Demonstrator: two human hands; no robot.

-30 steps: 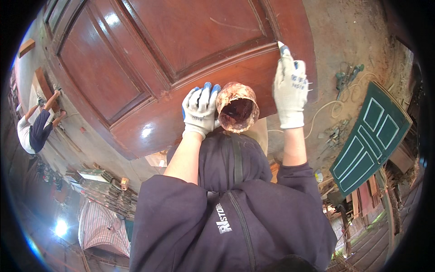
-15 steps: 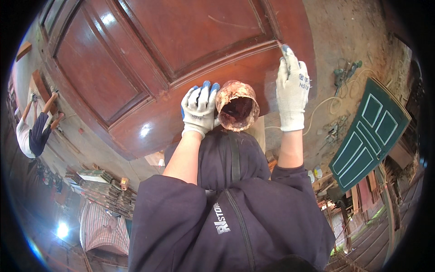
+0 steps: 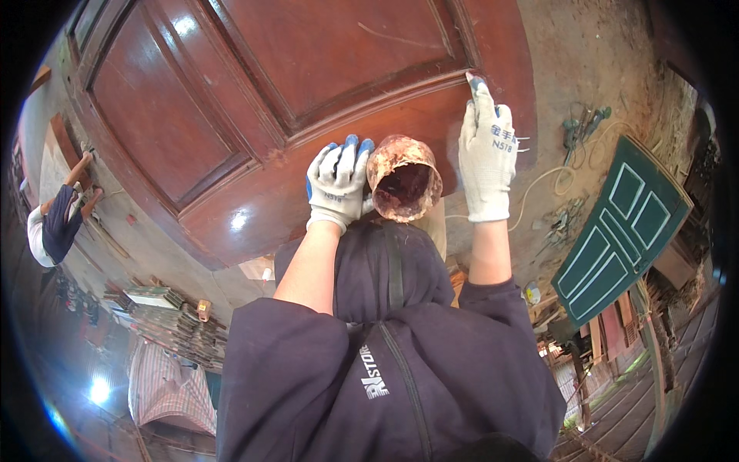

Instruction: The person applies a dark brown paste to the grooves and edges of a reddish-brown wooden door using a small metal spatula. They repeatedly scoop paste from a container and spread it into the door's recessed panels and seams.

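Brown door (image 3: 339, 61): right hand (image 3: 489, 158) pointing at moulding (image 3: 377, 99), left hand (image 3: 335, 185) sitting just beside stained can (image 3: 399, 156); cannot tell either grip. Can risking tipping if left hand slips.

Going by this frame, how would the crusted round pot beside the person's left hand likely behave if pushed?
The crusted pot probably stays stiff, since its wall holds a rounded form. Its rough, patchy coating suggests it would not be very slippery. Given that round shape, it could roll if knocked onto its side.
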